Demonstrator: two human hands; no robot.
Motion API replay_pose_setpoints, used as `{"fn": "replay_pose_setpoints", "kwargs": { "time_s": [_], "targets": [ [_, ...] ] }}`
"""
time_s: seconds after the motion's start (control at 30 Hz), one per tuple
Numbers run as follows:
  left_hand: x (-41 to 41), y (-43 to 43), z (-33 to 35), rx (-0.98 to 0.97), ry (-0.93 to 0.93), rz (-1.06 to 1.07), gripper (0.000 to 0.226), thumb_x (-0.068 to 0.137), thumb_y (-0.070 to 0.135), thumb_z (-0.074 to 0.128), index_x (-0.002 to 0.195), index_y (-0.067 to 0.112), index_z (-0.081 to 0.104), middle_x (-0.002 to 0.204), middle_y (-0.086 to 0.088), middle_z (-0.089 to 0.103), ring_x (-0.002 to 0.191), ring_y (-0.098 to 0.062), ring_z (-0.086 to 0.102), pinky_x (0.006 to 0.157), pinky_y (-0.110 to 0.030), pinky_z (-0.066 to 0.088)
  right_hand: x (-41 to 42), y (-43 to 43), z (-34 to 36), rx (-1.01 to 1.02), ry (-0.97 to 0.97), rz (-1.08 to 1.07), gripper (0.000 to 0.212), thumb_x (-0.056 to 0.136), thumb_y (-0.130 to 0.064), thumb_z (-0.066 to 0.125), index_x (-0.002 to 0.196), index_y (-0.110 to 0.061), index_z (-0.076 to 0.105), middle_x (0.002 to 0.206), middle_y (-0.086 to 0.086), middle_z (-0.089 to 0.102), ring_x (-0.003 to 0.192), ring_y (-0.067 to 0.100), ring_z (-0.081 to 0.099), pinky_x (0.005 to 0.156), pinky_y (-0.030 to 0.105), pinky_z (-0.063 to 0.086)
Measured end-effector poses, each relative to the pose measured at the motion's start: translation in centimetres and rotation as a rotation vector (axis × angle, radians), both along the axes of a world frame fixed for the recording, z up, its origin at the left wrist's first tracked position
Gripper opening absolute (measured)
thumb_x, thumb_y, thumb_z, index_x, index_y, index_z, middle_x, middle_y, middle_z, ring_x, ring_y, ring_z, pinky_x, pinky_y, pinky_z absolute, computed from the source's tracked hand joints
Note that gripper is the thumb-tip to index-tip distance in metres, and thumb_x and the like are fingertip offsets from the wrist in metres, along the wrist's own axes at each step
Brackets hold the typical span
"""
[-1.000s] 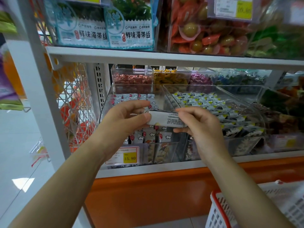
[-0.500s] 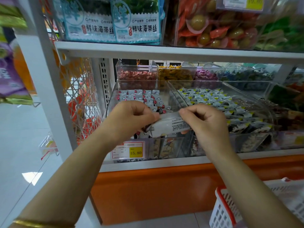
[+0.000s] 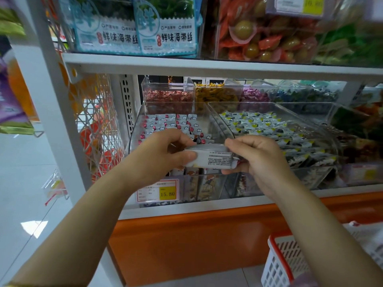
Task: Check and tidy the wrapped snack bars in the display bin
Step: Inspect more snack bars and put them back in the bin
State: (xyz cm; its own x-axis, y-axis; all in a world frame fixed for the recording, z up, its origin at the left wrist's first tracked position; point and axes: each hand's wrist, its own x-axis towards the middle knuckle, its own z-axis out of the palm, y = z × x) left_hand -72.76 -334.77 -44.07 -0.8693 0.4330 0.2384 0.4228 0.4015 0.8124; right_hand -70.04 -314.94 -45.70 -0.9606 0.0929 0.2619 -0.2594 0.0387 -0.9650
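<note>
Now level again: snack bar [image 3: 215, 159]

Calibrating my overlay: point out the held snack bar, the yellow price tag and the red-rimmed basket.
snack bar [image 3: 215, 159], head view, printed middle of the wrapper.
price tag [image 3: 167, 193], head view, yellow panel.
basket [image 3: 281, 259], head view, red rim.

Seaweed packs [image 3: 134, 27] on upper shelf [image 3: 207, 67]; yellow price tag [image 3: 167, 193]; white basket [image 3: 277, 264] below.
</note>
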Motion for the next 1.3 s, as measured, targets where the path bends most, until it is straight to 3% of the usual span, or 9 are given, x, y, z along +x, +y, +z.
{"fn": "replay_pose_setpoints", "kwargs": {
  "time_s": [0.2, 0.3, 0.4, 0.47, 0.57, 0.67, 0.83, 1.03, 1.3],
  "targets": [
    [-0.3, 0.0, -0.5, 0.026, 0.017, 0.028, 0.008, 0.089, 0.019, 0.059, 0.087, 0.026, 0.060, 0.082, 0.002, 0.066, 0.069, -0.009, 0.064, 0.051, -0.016, 0.050, -0.2, 0.9, -0.5, -0.122, -0.088, 0.114, 0.025, 0.076, -0.028, 0.063, 0.075, -0.004, 0.071, 0.077, 0.011, 0.073, 0.071, 0.024, 0.071, 0.053, 0.026, 0.057],
    [-0.6, 0.8, -0.6, 0.133, 0.026, 0.129, 0.009, 0.092, 0.020, 0.055, 0.086, 0.025, 0.060, 0.085, -0.002, 0.065, 0.071, -0.013, 0.066, 0.057, -0.017, 0.054, -0.2, 0.5, -0.8, 0.001, 0.024, 0.121, 0.039, 0.073, -0.041, 0.062, 0.106, -0.022, 0.067, 0.097, 0.005, 0.072, 0.087, 0.015, 0.070, 0.072, 0.027, 0.058],
    [-0.8, 2.3, -0.7, 0.213, 0.043, 0.188, 0.011, 0.093, 0.022, 0.054, 0.095, 0.018, 0.063, 0.088, -0.003, 0.066, 0.077, -0.015, 0.065, 0.066, -0.022, 0.057, -0.2, 0.5, -0.7, 0.337, 0.204, -0.090, 0.037, 0.082, -0.030, 0.065, 0.117, -0.035, 0.055, 0.103, -0.007, 0.066, 0.086, 0.001, 0.065, 0.067, 0.018, 0.055],
    [-1.2, 3.1, -0.9, 0.240, 0.083, 0.228, 0.019, 0.094, 0.026, 0.050, 0.107, 0.017, 0.061, 0.090, 0.005, 0.065, 0.082, -0.010, 0.063, 0.070, -0.020, 0.055, -0.4, 1.1, -0.5, 0.260, 0.266, -0.270, 0.027, 0.088, -0.019, 0.061, 0.115, -0.022, 0.061, 0.089, -0.008, 0.066, 0.070, -0.001, 0.064, 0.058, 0.015, 0.052],
    [-2.4, 3.5, -1.2, -0.003, 0.255, 0.292, 0.030, 0.096, 0.028, 0.047, 0.121, 0.017, 0.057, 0.106, 0.008, 0.062, 0.096, -0.008, 0.056, 0.076, -0.005, 0.042, -0.6, 2.5, -0.3, 0.139, 0.253, -0.431, 0.030, 0.087, -0.019, 0.063, 0.116, -0.009, 0.062, 0.091, 0.003, 0.068, 0.069, 0.004, 0.066, 0.064, 0.019, 0.054],
    [-3.3, 3.9, -2.4, -0.417, 0.335, 0.185, 0.038, 0.095, 0.031, 0.046, 0.131, 0.017, 0.051, 0.132, -0.004, 0.052, 0.122, -0.024, 0.042, 0.103, -0.038, 0.037, -0.9, 2.6, -0.5, 0.249, 0.227, -0.499, 0.036, 0.085, -0.026, 0.067, 0.119, -0.023, 0.057, 0.110, 0.006, 0.065, 0.091, 0.016, 0.067, 0.083, 0.035, 0.055],
    [-3.4, 4.1, -3.7, -0.675, 0.350, 0.150, 0.041, 0.091, 0.048, 0.045, 0.125, 0.026, 0.053, 0.131, 0.000, 0.044, 0.124, -0.023, 0.029, 0.105, -0.041, 0.027, -2.1, 1.1, 0.4, 0.644, 0.348, -0.552, 0.037, 0.080, -0.028, 0.071, 0.112, -0.012, 0.059, 0.089, -0.018, 0.049, 0.077, -0.008, 0.047, 0.072, -0.004, 0.033],
    [-3.1, 3.0, -3.6, -0.628, 0.338, 0.126, 0.030, 0.091, 0.043, 0.049, 0.116, 0.030, 0.059, 0.131, 0.001, 0.043, 0.121, -0.022, 0.029, 0.103, -0.042, 0.029, -5.2, -1.1, 3.2, 1.345, 0.311, -0.294, 0.043, 0.080, -0.038, 0.069, 0.113, -0.012, 0.062, 0.112, 0.005, 0.060, 0.100, 0.020, 0.056, 0.085, 0.033, 0.045],
    [-3.0, 2.4, -3.5, -0.617, 0.334, 0.107, 0.032, 0.090, 0.036, 0.053, 0.122, 0.031, 0.056, 0.133, 0.002, 0.042, 0.122, -0.022, 0.029, 0.104, -0.042, 0.029, -7.6, -2.0, 4.1, 1.463, 0.248, -0.224, 0.050, 0.079, -0.046, 0.069, 0.119, -0.018, 0.060, 0.116, 0.003, 0.063, 0.107, 0.023, 0.056, 0.098, 0.041, 0.040]
  ]
}}
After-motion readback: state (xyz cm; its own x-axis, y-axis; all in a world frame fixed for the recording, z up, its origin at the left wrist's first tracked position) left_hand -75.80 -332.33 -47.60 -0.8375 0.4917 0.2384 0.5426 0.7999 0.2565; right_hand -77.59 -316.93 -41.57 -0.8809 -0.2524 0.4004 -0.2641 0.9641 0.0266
